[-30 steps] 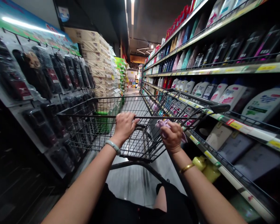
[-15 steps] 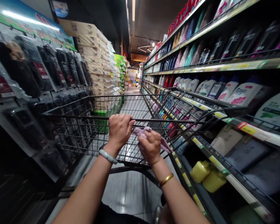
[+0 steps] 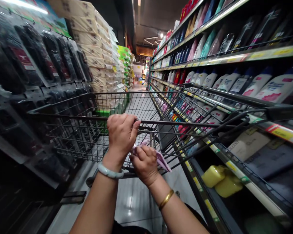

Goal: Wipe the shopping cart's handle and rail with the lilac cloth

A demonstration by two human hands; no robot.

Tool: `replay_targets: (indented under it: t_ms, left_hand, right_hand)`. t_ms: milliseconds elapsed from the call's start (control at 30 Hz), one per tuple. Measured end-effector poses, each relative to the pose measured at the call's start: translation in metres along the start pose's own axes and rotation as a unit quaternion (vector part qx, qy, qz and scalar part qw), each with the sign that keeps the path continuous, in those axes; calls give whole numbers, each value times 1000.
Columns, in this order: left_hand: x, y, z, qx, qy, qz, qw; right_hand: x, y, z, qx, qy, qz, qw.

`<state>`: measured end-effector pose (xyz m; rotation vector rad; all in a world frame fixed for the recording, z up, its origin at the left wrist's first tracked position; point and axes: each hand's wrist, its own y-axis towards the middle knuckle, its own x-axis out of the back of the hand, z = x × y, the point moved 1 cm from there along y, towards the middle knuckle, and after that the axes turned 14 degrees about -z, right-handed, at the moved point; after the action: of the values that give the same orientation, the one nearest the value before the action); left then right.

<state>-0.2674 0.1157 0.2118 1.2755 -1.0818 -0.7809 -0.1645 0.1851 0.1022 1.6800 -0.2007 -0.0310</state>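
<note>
A black wire shopping cart stands before me in a shop aisle. My left hand, with a pale bangle at its wrist, is wrapped round the cart's near top bar. Just below and to the right, my right hand is closed on a crumpled light purple cloth, whose corner sticks out to the right. This hand is apart from the top bar, and a gold bracelet circles its wrist. Wire mesh shows behind both hands.
At right, shelves of bottles run along the aisle, close to the cart's side. Yellow bottles sit low there. Packaged dark goods hang at left, beside stacked wrapped packs. Tiled floor stretches ahead between them.
My right hand has moved down and left with the cloth, away from the bar. My left hand keeps its grip. The surroundings have drawn nearer on both sides.
</note>
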Motion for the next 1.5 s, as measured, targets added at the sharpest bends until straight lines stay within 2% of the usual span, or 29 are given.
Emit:
replay_targets:
  t_ms: [67, 167, 233, 300, 400, 467, 567, 700, 767, 867, 933, 1000, 1100, 1167, 1233, 1333, 1367, 1433, 1500]
  left_hand:
    - [-1, 1, 1, 1, 1, 2, 1000]
    - [-1, 2, 1, -2, 0, 9, 1000]
    - [0, 2, -1, -1, 1, 10, 1000]
    - [1, 1, -2, 1, 1, 11, 1000]
    - [2, 1, -3, 2, -1, 16, 1000]
    - [2, 1, -3, 2, -1, 19, 1000]
    - [0, 1, -2, 8, -3, 20, 1000]
    - [1, -2, -4, 26, -10, 32, 999]
    - [1, -4, -6, 40, -12, 46, 998]
    - [1, -4, -8, 64, -11, 74, 995]
    - [-1, -4, -8, 74, -15, 90, 993]
    - [-3, -4, -8, 68, -7, 83, 994]
    - [-3, -4, -7, 33, 12, 48, 998]
    - [-1, -4, -7, 17, 14, 39, 999]
    - [0, -4, -8, 22, 9, 45, 999]
    - [1, -4, -9, 48, -2, 70, 996]
    - [0, -4, -9, 57, -8, 77, 995]
    - [-1, -4, -8, 70, -16, 86, 994]
    - [-2, -4, -6, 76, -24, 84, 993]
  right_hand:
    - [3, 8, 0, -10, 16, -17, 1000]
    - [12, 36, -10, -42, 5, -96, 994]
    - [11, 44, -14, -52, -15, -122, 991]
    - [2, 36, -10, -37, -23, -107, 993]
    - [-16, 8, 7, 18, -3, -39, 999]
    - [-20, -2, 15, 26, 9, -5, 1000]
    - [-8, 9, 12, 13, 11, -20, 1000]
    - [9, 31, -8, -17, -24, -79, 996]
    - [6, 23, -12, -14, -42, -65, 997]
    - [-4, -2, -5, 48, -31, -5, 998]
    - [-4, -9, -1, 69, -19, 26, 997]
    - [2, -1, -5, 50, -17, 24, 998]
    - [12, 24, -20, -7, -29, -43, 999]
    - [12, 28, -24, -32, -43, -64, 997]
    - [5, 15, -19, -16, -40, -26, 999]
    - [-10, -15, 0, 33, 4, 86, 996]
    - [-13, -22, 5, 35, 20, 99, 994]
    - [-13, -23, 8, 29, 39, 92, 995]
    - [-9, -12, 3, -3, 28, 62, 998]
